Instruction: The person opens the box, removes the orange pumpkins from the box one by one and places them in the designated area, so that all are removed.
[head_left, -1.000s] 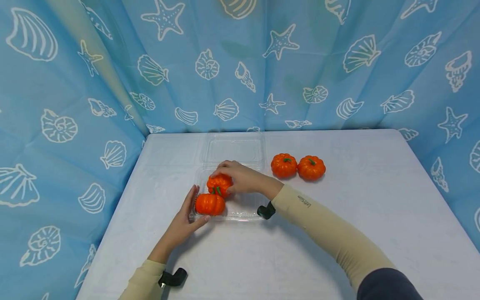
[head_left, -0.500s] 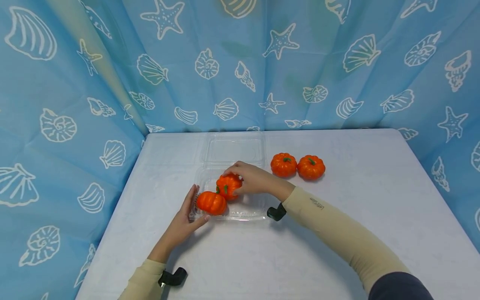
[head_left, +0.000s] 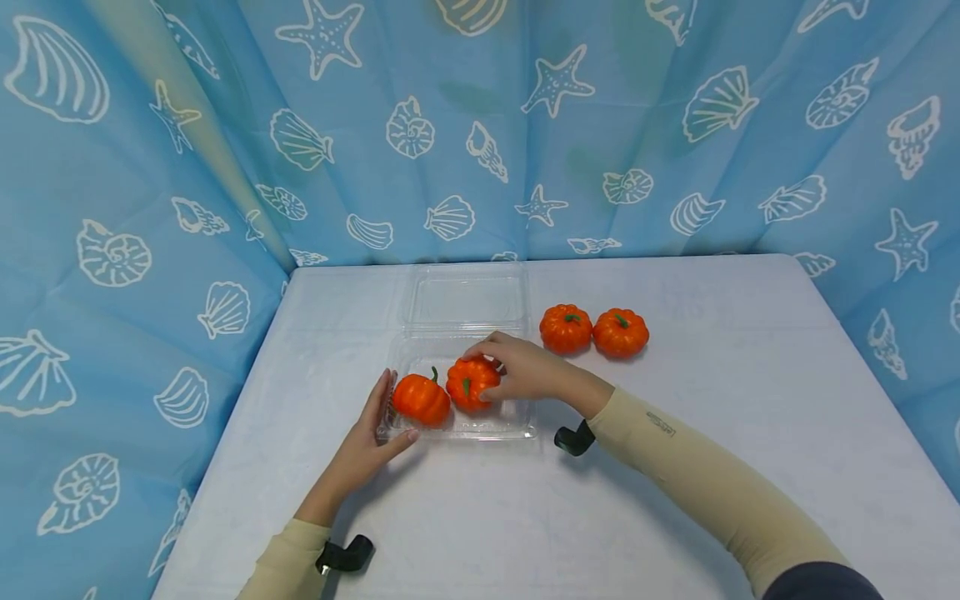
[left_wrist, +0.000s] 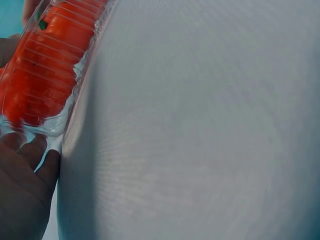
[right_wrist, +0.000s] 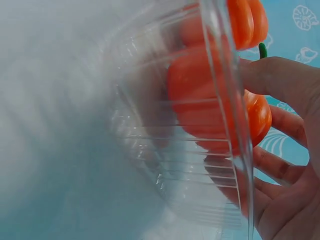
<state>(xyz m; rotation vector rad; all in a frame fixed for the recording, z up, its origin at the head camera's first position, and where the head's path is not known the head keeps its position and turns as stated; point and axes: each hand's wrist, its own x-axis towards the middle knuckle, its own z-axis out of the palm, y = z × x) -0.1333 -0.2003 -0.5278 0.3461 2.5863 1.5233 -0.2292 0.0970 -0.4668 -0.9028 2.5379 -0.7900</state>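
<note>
An orange toy pumpkin [head_left: 473,384] with a green stem is held by my right hand [head_left: 525,367] inside a clear plastic clamshell container [head_left: 517,423]. In the right wrist view, the thumb and fingers curl round the pumpkin [right_wrist: 197,95] behind the clear wall. A second pumpkin [head_left: 422,400] sits to its left in the same container, its stem tilted up. My left hand [head_left: 363,450] rests at the container's near left corner, fingers straight along the left side and thumb near the front edge. In the left wrist view, fingertips touch the container's ribbed side [left_wrist: 55,131].
Two more orange pumpkins, one [head_left: 566,329] beside the other [head_left: 620,333], stand on the white table [head_left: 675,400] to the right of the container. The container's lid [head_left: 468,298] lies folded back behind it. A blue shell-patterned curtain [head_left: 480,125] hangs behind and at the sides.
My right hand has shifted right and slightly nearer with its pumpkin, opening a small gap between the two pumpkins. The left pumpkin has tipped so its stem points up. My left hand stays put.
</note>
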